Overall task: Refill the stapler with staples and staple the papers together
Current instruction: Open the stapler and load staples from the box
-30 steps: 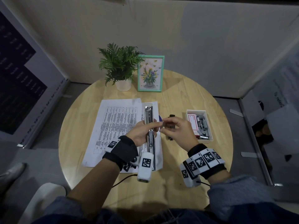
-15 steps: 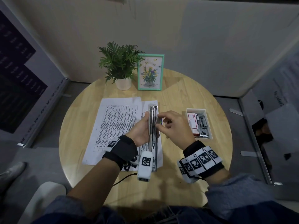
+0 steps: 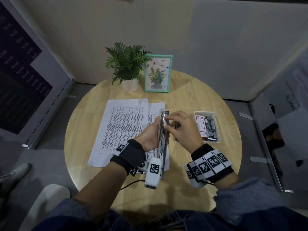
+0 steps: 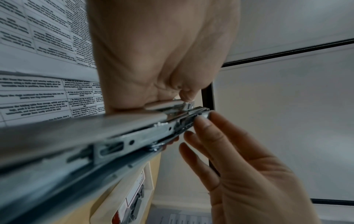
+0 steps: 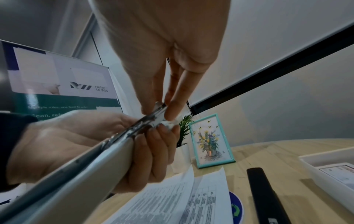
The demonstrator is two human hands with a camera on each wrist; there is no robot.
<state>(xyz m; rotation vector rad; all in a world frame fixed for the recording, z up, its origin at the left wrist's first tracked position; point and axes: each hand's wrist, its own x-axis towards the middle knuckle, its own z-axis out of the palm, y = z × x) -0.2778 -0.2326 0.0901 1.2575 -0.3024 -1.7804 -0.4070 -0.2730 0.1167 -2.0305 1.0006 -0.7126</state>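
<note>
**A:** Where is the stapler point(image 3: 162, 130)?

**B:** Lifted off the worktop point(image 3: 191, 100), above the papers point(image 3: 123, 124). The left hand point(image 3: 150, 137) wraps its middle, fingers point(image 5: 151, 145) curled round the body. The right hand point(image 3: 183, 129) pinches the far tip between fingertips point(image 4: 203, 121).

**A:** How will it handle?

**B:** Rigid metal, long, probably with some weight, and smooth, so likely slippery. I'd grip the middle near its balance. The staples in the tray point(image 3: 216, 130) look small and brittle; I'd pinch a strip lightly by its sides.
</note>
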